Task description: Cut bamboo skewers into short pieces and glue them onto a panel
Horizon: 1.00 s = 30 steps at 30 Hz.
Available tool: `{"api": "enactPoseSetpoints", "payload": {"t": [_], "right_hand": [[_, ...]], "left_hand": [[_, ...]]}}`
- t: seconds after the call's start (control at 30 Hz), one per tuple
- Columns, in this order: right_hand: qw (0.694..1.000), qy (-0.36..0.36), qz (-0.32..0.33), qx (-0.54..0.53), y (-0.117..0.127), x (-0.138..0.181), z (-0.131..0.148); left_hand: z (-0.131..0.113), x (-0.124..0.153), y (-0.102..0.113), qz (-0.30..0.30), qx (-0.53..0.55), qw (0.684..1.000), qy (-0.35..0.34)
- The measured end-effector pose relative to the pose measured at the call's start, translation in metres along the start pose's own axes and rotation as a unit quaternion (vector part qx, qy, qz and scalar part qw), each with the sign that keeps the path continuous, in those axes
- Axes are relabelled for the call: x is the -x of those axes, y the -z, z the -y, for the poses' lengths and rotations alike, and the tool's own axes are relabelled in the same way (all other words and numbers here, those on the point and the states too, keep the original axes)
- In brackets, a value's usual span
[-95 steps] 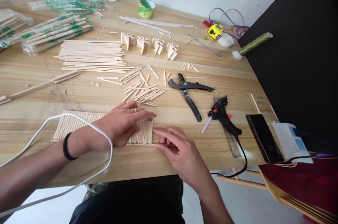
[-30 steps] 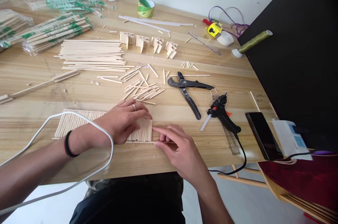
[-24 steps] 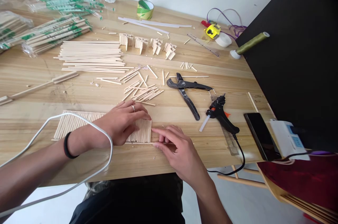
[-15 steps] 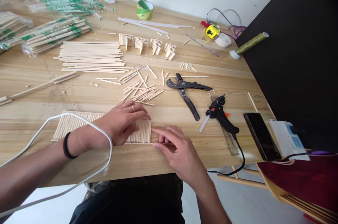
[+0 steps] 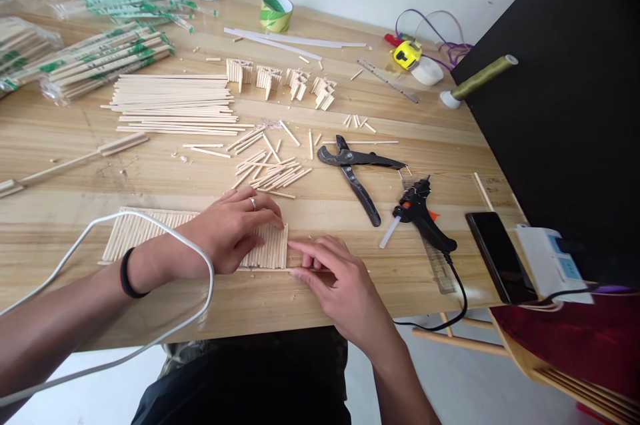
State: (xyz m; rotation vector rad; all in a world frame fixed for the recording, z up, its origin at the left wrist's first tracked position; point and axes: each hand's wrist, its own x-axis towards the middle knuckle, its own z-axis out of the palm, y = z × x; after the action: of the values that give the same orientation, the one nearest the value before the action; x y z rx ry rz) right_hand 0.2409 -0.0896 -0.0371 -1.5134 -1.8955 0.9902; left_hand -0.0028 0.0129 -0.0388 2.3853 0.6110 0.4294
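Observation:
A flat panel of thin wooden sticks (image 5: 145,231), laid side by side, lies near the table's front edge. Across its right part rests my left hand (image 5: 233,228), fingers bent but apart, fingertips on the far edge and thumb over the sticks. My right hand (image 5: 335,278) is at the panel's right end. Its index fingertip touches the last stick, while the thumb lies at a long thin stick (image 5: 265,270) along the near edge. Its other fingers are curled and partly hidden. A white cable (image 5: 207,298) passes in front of my left forearm.
Beyond my hands lie short cut sticks (image 5: 280,175), long sticks (image 5: 175,105) and small stick assemblies (image 5: 269,80). Black cutters (image 5: 357,171), a glue gun (image 5: 420,208) and a phone (image 5: 500,258) are to the right. Bagged sticks (image 5: 110,61) lie at the left.
My hands keep nearly the same place on the panel. The view has shifted slightly, with objects at the right sitting a little farther right.

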Motion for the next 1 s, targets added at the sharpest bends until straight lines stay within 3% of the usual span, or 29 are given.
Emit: {"api": "enactPoseSetpoints", "payload": {"t": [1.0], "right_hand": [[1.000,-0.006,0.003,0.002,0.0008,0.0003,0.0021]], "left_hand": [[-0.0004,-0.0005,0.0009,0.007,-0.001,1.000,0.003]]}}
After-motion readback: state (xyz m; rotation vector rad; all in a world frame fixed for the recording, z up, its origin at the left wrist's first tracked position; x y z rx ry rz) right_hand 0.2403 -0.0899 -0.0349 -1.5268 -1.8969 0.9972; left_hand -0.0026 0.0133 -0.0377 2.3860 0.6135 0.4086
